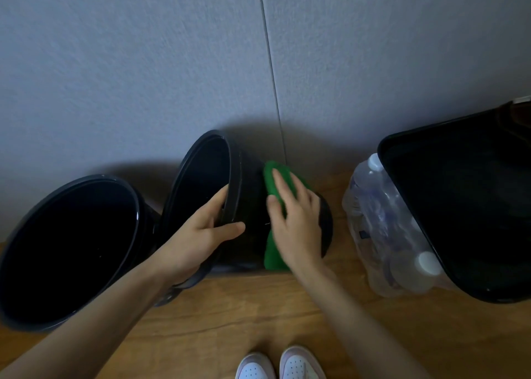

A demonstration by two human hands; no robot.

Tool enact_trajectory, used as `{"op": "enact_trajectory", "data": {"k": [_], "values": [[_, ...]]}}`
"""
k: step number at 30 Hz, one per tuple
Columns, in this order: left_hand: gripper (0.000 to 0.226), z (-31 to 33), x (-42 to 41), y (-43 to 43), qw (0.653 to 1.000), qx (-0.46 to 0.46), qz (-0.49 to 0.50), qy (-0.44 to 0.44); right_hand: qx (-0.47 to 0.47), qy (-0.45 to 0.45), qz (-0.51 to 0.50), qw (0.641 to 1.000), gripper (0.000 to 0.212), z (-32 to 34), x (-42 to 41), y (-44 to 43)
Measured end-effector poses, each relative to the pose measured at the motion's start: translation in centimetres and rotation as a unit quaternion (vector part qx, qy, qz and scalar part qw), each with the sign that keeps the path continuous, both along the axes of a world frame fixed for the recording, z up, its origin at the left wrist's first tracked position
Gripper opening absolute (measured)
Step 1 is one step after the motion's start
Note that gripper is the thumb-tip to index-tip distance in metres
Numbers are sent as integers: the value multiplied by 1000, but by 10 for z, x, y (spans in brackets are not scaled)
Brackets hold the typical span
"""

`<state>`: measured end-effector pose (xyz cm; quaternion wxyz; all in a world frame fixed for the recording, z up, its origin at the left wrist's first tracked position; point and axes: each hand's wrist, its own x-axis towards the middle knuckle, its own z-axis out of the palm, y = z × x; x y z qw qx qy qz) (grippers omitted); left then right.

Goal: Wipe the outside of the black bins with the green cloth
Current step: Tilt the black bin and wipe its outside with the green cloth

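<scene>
Just right of my left grip (201, 235), curled round the rim of the black bin (250, 194), my right grip (293, 220), fingers straight, presses green cloth (274, 253) onto its side.

Bare forearms (94, 321), pale sneakers (300, 364)
The sneakers are white, with tiny holes over the toes and pinkish trim round the edges.

- Left bin (71, 249) was black, with a grey sheen on the rim.
- Middle bin (237, 177) was black, its rim dark grey.
- Right bin (474, 206) was glossy black.
- Cloth (280, 177) was plain bright green.
- Bottles (382, 229) were clear, with white caps.
- Floor (230, 306) was brown with wood grain.
- Wall (129, 62) was speckled grey-blue with one dark seam.
- Shoes (298, 364) were white with pink trim.
</scene>
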<state>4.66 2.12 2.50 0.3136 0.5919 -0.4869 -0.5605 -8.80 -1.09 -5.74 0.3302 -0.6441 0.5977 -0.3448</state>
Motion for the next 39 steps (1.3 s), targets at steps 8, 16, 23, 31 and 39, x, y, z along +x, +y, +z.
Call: {"op": "enact_trajectory", "data": {"k": [8,16,23,31,39], "values": [[59,0,7,-1,1000,-3,5,-7,-6,71,-8,997,51,-28,-12,-8],[58,-2,10,-1,1000,5,-1,-1,156,42,-100,982,51,-100,-61,-20],[56,-2,11,-6,1000,8,20,-4,-24,46,-67,996,55,-46,-7,21],[52,-7,14,-12,999,28,40,22,91,93,-123,984,66,-100,-39,30],[60,-4,11,-12,995,95,36,14,159,-58,-127,977,61,-112,-53,12]]}}
